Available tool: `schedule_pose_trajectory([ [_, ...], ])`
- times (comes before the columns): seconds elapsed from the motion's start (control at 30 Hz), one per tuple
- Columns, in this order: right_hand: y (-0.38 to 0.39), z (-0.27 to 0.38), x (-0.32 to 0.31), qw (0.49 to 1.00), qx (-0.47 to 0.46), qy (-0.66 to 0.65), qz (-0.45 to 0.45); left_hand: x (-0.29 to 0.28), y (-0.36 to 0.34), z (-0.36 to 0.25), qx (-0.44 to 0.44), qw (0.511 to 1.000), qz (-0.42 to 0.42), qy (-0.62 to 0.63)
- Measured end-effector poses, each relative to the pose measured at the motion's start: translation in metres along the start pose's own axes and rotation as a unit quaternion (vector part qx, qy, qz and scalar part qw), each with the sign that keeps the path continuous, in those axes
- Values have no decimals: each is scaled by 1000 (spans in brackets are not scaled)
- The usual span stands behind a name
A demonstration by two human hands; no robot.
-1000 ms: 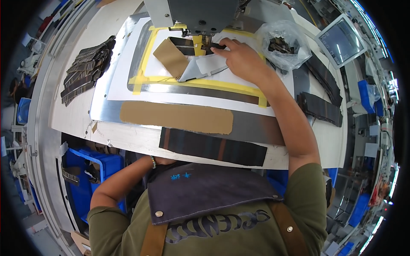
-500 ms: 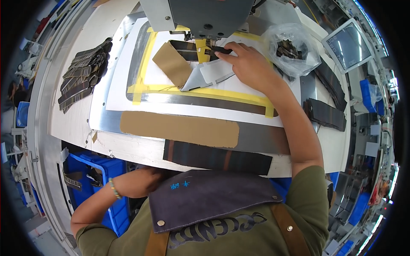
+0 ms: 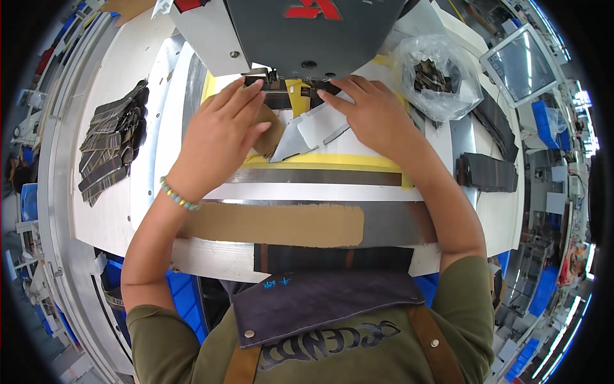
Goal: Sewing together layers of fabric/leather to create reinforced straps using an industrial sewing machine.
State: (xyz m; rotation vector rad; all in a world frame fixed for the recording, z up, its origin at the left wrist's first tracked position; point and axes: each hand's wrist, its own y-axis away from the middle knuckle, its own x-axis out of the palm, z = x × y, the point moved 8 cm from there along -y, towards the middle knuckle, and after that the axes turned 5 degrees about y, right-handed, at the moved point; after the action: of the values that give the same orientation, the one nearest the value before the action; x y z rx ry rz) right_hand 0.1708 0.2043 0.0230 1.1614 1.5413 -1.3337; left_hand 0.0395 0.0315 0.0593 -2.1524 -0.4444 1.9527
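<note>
My left hand [image 3: 220, 134] reaches in with its fingers stretched and its thumb apart. Its fingertips rest at the left end of a dark striped fabric strip [image 3: 277, 100] beneath the machine head [image 3: 313, 41]. My right hand [image 3: 377, 121] has thumb and fingertips closed at the strip's right end, partly hiding it. Between the hands a yellow piece [image 3: 297, 99] crosses the strip. Below it lies a grey-white angled plate [image 3: 300, 136], and a tan card [image 3: 271, 134] sits partly under my left hand.
Striped fabric pieces [image 3: 115, 141] are piled at left. A clear plastic bag [image 3: 441, 99] with dark scraps, dark fabric stacks [image 3: 489, 173] and a screen [image 3: 521, 64] stand at right. A long tan strip [image 3: 275, 224] and dark striped cloth [image 3: 332, 258] lie near the front edge.
My left hand has come up from below the table edge to the fabric strip. My right hand stays at the strip's right end. The view has shifted slightly.
</note>
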Motion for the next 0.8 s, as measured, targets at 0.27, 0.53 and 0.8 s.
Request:
schedule_pose_trajectory([
  [0.27, 0, 13, 1, 990, 27, 135, 11, 43, -4, 10, -28, 999, 29, -3],
  [0.53, -4, 12, 0, 994, 21, 105, -11, 45, -3, 12, -41, 999, 26, 11],
  [0.8, -4, 9, 0, 997, 22, 62, -26, 44, -2, 13, -32, 999, 24, 25],
])
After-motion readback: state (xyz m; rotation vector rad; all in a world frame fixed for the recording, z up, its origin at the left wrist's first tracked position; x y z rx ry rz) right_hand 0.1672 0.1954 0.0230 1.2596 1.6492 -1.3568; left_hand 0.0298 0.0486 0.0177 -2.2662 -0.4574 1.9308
